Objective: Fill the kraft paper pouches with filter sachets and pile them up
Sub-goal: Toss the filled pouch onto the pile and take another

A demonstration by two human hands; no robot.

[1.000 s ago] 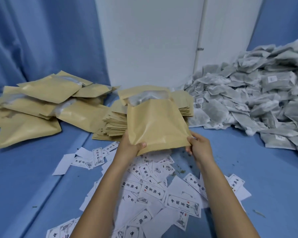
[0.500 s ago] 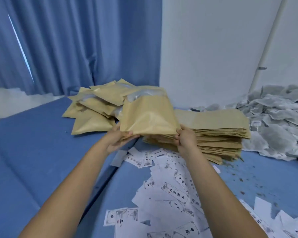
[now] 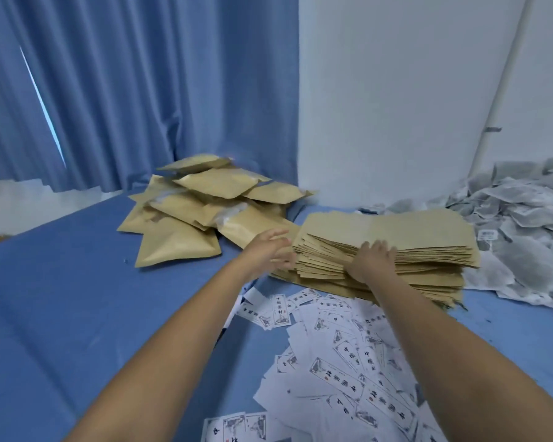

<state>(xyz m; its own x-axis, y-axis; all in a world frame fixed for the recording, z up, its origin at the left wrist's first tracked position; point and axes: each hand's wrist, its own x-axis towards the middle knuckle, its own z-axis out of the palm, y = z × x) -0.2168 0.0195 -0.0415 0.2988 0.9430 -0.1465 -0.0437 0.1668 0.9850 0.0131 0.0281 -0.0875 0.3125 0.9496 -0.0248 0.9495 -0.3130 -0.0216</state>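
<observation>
A loose pile of filled kraft pouches lies on the blue surface at the back left. To its right sits a thick stack of flat empty pouches. A heap of grey filter sachets fills the far right. My left hand is blurred, with fingers spread and holding nothing, at the left end of the flat stack. My right hand rests with its fingers laid over the stack's front edge.
Several white printed labels lie scattered in front of the stack, between my forearms. Blue curtains and a white wall close off the back. A seam runs through the blue surface below my left forearm.
The filled pouch that both hands held has left them and is no longer in front of me. Both hands have dropped onto the flat pouch stack.
</observation>
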